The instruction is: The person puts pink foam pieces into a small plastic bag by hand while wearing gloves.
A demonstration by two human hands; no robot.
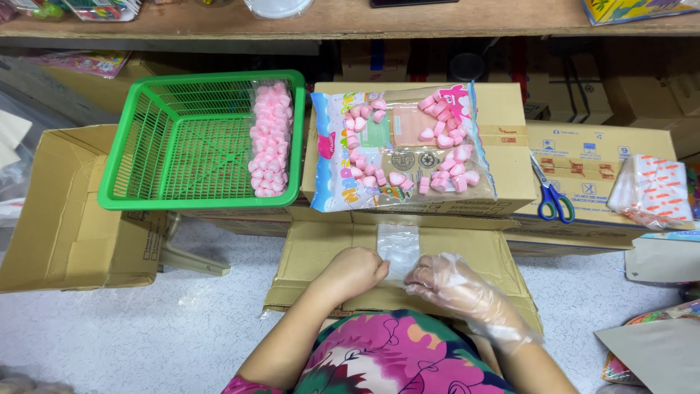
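Observation:
A small clear plastic bag (398, 246) lies flat on a cardboard flap (321, 255) in front of me. My bare left hand (354, 271) pinches its near left edge. My right hand (450, 283), in a thin clear glove, holds the near right edge. Beyond the hands, a large opened bag of pink heart-shaped sweets (405, 146) lies on a cardboard box (510, 146). A green plastic basket (197, 138) to the left holds one filled clear bag of pink sweets (270, 140) against its right wall.
Blue-handled scissors (552, 193) rest on a box at the right, beside a stack of clear bags with orange print (652, 191). An open empty carton (69, 211) stands at the left. A wooden shelf (350, 22) runs along the top.

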